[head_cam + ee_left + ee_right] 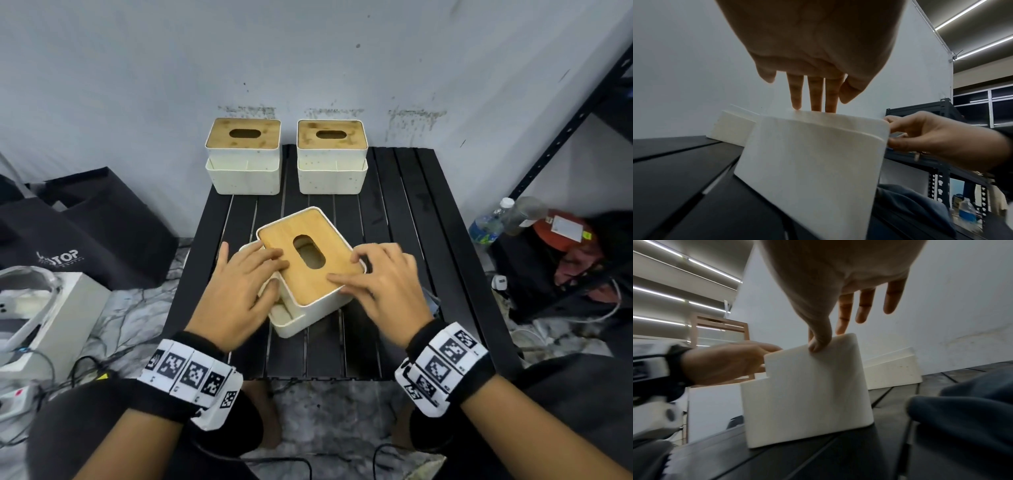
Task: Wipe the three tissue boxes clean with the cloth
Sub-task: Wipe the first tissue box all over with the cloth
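Observation:
Three white tissue boxes with bamboo lids stand on a black slatted table (411, 240). Two of them (244, 157) (331, 157) sit side by side at the back edge. The third box (318, 308) (813, 162) (807, 402) is in the middle, turned at an angle. My left hand (274, 270) (816, 105) rests straight fingers on its left lid edge. My right hand (346, 267) (826, 340) holds its right end, thumb on the lid and fingers bent against the side. A dark blue-grey cloth (966, 415) (906, 204) lies on the table just right of the box; neither hand holds it.
A grey wall rises directly behind the back boxes. Black bags (85, 222) and a white case with cables (51, 308) crowd the floor at left. At right stand a black metal shelf (582, 102) and plastic bottles (489, 222).

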